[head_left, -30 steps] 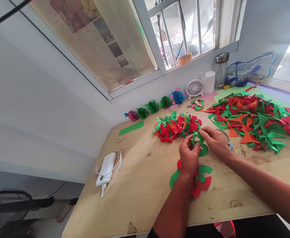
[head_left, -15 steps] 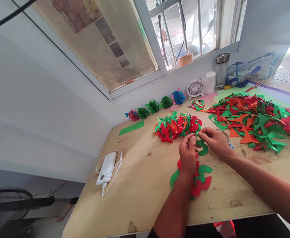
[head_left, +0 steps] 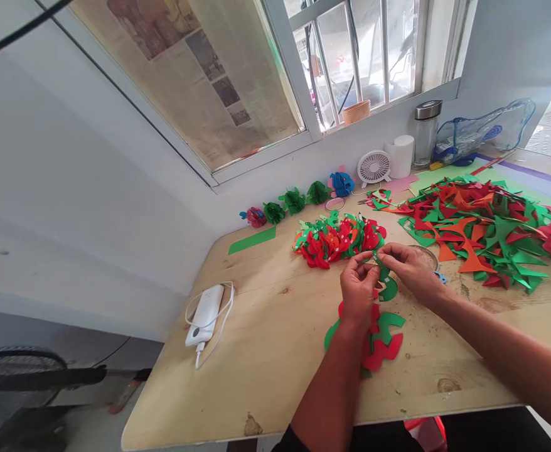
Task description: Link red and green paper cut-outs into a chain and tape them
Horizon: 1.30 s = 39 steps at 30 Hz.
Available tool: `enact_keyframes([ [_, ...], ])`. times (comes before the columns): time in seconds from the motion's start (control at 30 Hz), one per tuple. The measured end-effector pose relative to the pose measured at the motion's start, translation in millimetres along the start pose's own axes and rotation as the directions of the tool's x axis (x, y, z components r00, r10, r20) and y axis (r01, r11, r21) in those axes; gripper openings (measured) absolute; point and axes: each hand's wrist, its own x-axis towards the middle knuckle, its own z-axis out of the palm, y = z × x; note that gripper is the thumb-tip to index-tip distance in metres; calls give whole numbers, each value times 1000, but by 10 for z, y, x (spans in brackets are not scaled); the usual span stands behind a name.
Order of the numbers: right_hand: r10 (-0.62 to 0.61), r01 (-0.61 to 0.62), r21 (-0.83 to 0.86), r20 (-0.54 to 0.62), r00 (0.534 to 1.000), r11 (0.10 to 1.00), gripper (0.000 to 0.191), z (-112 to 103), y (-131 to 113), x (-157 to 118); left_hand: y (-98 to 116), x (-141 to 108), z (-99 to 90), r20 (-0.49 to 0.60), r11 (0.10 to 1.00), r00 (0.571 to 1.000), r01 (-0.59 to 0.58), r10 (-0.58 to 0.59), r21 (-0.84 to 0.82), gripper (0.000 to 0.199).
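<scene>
Over the wooden table (head_left: pixel 266 333), my left hand (head_left: pixel 359 285) and my right hand (head_left: pixel 410 270) meet, fingertips almost touching. Both pinch a curved green paper piece (head_left: pixel 388 289) by its upper end; small pale squares show on it. Below and partly behind my left hand and forearm lie red and green paper cutouts (head_left: pixel 391 326). Just beyond my hands stands a row of bunched red, orange and green paper shapes (head_left: pixel 334 242) with small white squares on them. A ring-shaped roll (head_left: pixel 427 256) is partly hidden behind my right hand.
A large heap of paper scraps (head_left: pixel 492 229) covers the right side. Along the wall are paper balls (head_left: pixel 293 201), a small fan (head_left: pixel 374 167), a white cylinder (head_left: pixel 400 157), a glass jar (head_left: pixel 425 135) and a clear bag (head_left: pixel 482 132). A power bank (head_left: pixel 206 316) with cable lies left.
The green piece has turned between my fingers, showing its pale squares. My left fingers have curled in a little. The view has shifted slightly.
</scene>
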Motion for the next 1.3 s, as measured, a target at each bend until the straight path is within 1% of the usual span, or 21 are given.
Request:
enact_keyframes([
  [0.17,3,-6,99,25,1000,995,35,-2,-5,11,-5,-1,-10,15,1000,1000,-12,12,17,34],
  [0.23,14,-17,108,27,1000,994,34,0,-11,10,-19,2,-12,30,998,999,-32,30,53,34],
  [0.37,32,-32,42,-10,999,999,33,1,-23,7,-56,17,-13,30,991,998,-59,56,122,32],
  [0.47,22,-23,-15,-68,997,1000,34,-3,-19,17,-71,28,-12,14,992,999,-41,40,122,33],
  [0.63,12,-13,-1,-113,993,1000,35,-11,-18,31,-69,33,-20,36,993,999,-3,-1,115,33],
  [0.7,33,-32,9,-111,993,999,36,-18,-29,32,-66,33,-24,30,995,1000,-5,2,103,32],
  [0.87,67,-67,-9,-47,997,998,34,-47,-48,35,-60,32,-27,25,996,1000,-15,13,89,33],
  [1.03,32,-39,-80,-87,996,996,31,-75,-4,50,-50,24,-23,43,993,999,-16,11,119,30],
  [1.17,-1,-15,-130,-124,992,991,31,-87,46,65,-75,17,-20,68,982,997,-53,42,183,36],
  [1.3,-14,-21,-187,-188,982,982,29,-89,99,77,-110,-5,-18,144,950,986,-127,89,285,49],
])
